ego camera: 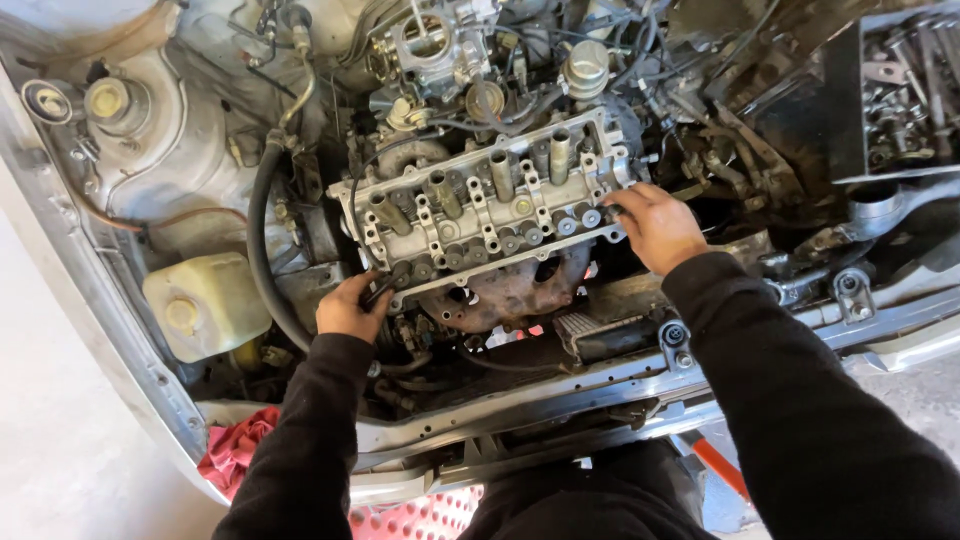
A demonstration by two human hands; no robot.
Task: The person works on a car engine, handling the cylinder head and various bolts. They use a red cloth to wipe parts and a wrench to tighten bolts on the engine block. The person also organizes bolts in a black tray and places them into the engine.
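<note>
A bare aluminium cylinder head (490, 200) lies across the open engine bay, its valve gear exposed. A rusty exhaust manifold (515, 290) hangs from its near side. My left hand (350, 308) grips the head's near left corner, fingers curled around the edge. My right hand (655, 228) holds the head's right end, fingers hooked over the edge. Both arms wear dark sleeves. A carburettor (435, 45) sits behind the head.
A cream plastic reservoir (205, 305) stands at the left, beside a thick black hose (258, 240). A strut tower (120, 105) is at the far left. A tray of metal parts (910, 90) sits at the right. A red rag (235, 450) lies below the front crossmember (560, 395).
</note>
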